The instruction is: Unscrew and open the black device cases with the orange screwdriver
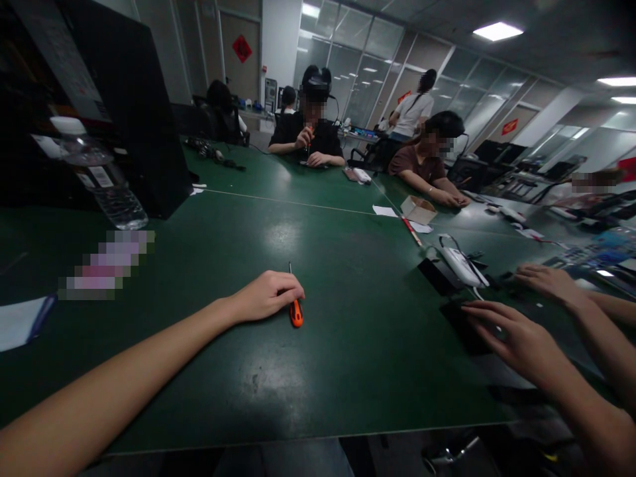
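Note:
My left hand [265, 296] rests on the green table, its fingers closed over a screwdriver [297, 314] with an orange and black handle. The screwdriver lies flat, its thin shaft pointing away from me, and my fingers hide its middle. On the right, my right hand [519, 338] is stretched out with fingers long and thumb apart. Beneath its fingertips is a dark flat thing [462, 324], whose kind I cannot make out. Just beyond it lies a white power strip-like device [462, 265] with a cable.
A water bottle [102, 175] stands at left beside a tall black case [134, 99]. Another person's hand [549, 285] is close beyond my right hand. A small cardboard box [419, 209] and papers [385, 211] lie farther back. Two people sit across the table [338, 371].

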### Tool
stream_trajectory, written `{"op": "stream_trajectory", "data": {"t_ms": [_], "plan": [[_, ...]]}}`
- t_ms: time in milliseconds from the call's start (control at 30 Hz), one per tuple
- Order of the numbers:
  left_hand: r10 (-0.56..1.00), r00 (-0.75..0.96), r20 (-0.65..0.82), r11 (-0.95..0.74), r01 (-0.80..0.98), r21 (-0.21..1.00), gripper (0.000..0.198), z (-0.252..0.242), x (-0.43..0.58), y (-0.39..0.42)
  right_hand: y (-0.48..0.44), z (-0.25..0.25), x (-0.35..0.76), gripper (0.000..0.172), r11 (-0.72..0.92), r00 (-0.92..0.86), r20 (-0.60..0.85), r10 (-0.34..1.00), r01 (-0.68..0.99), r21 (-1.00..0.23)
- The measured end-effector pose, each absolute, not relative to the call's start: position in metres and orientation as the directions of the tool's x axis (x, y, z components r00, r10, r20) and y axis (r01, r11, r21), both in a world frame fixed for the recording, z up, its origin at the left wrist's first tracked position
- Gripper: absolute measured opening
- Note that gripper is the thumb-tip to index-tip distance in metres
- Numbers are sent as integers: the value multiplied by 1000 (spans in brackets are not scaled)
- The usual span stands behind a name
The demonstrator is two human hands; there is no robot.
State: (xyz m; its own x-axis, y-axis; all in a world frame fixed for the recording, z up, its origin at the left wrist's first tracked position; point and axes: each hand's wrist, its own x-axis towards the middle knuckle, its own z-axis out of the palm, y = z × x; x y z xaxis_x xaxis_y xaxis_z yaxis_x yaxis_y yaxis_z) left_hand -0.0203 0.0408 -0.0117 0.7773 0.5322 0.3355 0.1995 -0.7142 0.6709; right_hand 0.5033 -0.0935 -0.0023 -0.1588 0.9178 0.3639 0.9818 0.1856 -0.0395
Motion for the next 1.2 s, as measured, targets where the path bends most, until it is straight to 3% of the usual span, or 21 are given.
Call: {"op": "stream_trajectory", "data": {"t_ms": [167,300,433,667,1200], "plan": [[531,775,343,-717,195,669,36,-10,-20,40,-85,2,494,35,209,-193,318,928,978,-15],[530,776,342,-716,194,670,36,-10,-20,40,-83,17,492,36,143,-83,436,896,984,-105],[530,775,343,-716,191,672,35,-11,-20,40,-71,38,492,42,148,-74,552,830,985,-91],[526,780,339,-718,193,669,34,-10,-19,41,-47,15,484,57,88,15,409,913,968,-233],[545,772,327,-730,245,638,29,-5,-17,37,-37,5,499,68,110,-79,338,938,991,-75]]}}
